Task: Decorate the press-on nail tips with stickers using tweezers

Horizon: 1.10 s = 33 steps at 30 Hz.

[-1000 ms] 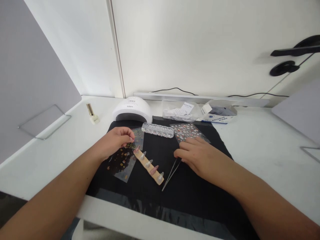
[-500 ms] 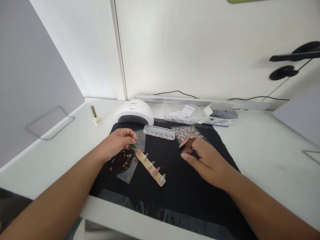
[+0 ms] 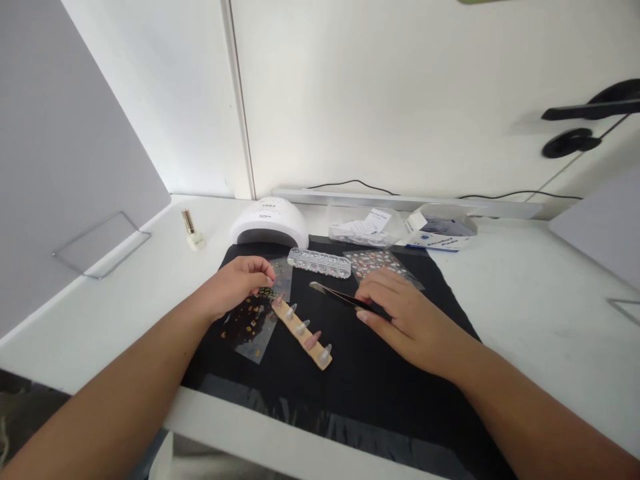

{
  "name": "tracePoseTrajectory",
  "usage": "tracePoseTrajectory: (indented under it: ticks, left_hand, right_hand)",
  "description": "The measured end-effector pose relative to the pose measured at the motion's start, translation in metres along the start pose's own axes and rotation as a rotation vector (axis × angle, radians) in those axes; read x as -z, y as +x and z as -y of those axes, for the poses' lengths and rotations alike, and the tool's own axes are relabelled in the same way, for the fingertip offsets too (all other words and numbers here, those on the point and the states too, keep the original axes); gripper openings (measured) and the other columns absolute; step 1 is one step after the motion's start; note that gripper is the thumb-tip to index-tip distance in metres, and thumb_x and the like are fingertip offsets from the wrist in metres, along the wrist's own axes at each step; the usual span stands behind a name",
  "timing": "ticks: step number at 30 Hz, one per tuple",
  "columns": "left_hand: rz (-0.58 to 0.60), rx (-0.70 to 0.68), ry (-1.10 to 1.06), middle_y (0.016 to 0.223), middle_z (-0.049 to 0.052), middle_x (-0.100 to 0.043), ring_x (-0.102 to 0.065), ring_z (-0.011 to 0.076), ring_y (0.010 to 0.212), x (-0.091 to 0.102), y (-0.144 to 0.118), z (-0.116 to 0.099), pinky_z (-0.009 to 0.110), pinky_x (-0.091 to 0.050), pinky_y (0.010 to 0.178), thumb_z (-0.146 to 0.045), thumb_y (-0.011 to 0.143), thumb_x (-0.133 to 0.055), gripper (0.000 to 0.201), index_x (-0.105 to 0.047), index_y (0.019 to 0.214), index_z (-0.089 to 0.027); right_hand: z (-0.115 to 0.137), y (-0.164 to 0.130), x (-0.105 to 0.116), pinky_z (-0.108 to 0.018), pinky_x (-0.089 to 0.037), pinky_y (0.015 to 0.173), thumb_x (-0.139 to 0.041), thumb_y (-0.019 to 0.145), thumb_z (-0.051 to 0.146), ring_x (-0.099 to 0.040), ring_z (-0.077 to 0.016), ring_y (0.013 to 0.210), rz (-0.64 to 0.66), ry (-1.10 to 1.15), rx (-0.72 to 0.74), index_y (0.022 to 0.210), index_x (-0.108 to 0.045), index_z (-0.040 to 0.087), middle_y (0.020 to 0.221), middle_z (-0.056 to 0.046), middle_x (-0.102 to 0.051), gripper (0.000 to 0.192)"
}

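My right hand (image 3: 395,307) is closed around dark tweezers (image 3: 345,297), whose tips point left over the black mat. My left hand (image 3: 245,283) is pinched above a clear sticker sheet (image 3: 283,273); what its fingertips hold, if anything, is too small to make out. Another see-through sheet with gold stickers (image 3: 247,330) lies below that hand. Between the hands a wooden strip (image 3: 303,337) carries several false nails, some pink and some clear. Behind it sits a clear case of small gems (image 3: 320,263).
A white nail lamp (image 3: 270,223) stands at the back of the black mat (image 3: 380,393). A polish bottle (image 3: 194,233) is at left. At the back are a clear tub (image 3: 345,233), an alcohol pad box (image 3: 440,240) and a patterned sticker sheet (image 3: 383,261).
The tweezers in my right hand have swung round, so that their tips now reach out leftward toward the nail strip. My left hand has stayed almost where it was.
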<state>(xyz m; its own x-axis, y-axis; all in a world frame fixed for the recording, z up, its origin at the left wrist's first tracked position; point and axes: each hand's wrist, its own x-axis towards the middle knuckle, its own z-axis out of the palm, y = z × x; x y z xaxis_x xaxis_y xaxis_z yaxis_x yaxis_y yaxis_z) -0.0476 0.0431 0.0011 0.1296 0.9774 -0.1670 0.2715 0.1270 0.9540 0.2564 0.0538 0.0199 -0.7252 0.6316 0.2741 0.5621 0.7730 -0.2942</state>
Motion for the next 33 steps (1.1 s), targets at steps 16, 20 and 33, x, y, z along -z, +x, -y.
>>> tracePoseTrajectory:
  ticks: [16,20,33]
  left_hand:
    - [0.044,0.045,0.014,0.062,-0.007,-0.051,-0.04,0.0099,0.055,0.002,-0.003,-0.003,0.025,-0.028,0.056,-0.02,0.077,-0.063,0.003,-0.063,0.075,-0.018]
    - [0.048,0.074,0.016,0.063,-0.007,-0.049,-0.044,0.0088,0.054,0.002,-0.002,-0.002,0.022,-0.034,0.054,-0.016,0.09,-0.065,0.013,-0.061,0.078,-0.016]
    - [0.061,0.127,0.088,0.072,-0.004,-0.059,-0.052,0.0088,0.056,0.003,0.001,0.005,0.022,-0.046,0.054,-0.028,0.099,-0.068,0.017,-0.065,0.089,-0.014]
  right_hand:
    - [-0.009,0.004,-0.012,-0.038,-0.045,0.071,-0.052,0.089,0.017,-0.062,-0.0249,0.079,0.18,-0.222,-0.206,0.073,-0.054,0.023,0.08,-0.007,-0.07,0.017]
    - [-0.008,0.003,-0.014,-0.037,-0.045,0.07,-0.054,0.088,0.017,-0.063,-0.0251,0.079,0.221,-0.252,-0.222,0.072,-0.056,0.022,0.08,-0.008,-0.07,0.017]
    - [-0.002,0.006,-0.016,-0.036,-0.046,0.071,-0.06,0.085,0.018,-0.066,-0.0262,0.081,0.262,-0.297,-0.269,0.074,-0.06,0.022,0.081,-0.007,-0.073,0.012]
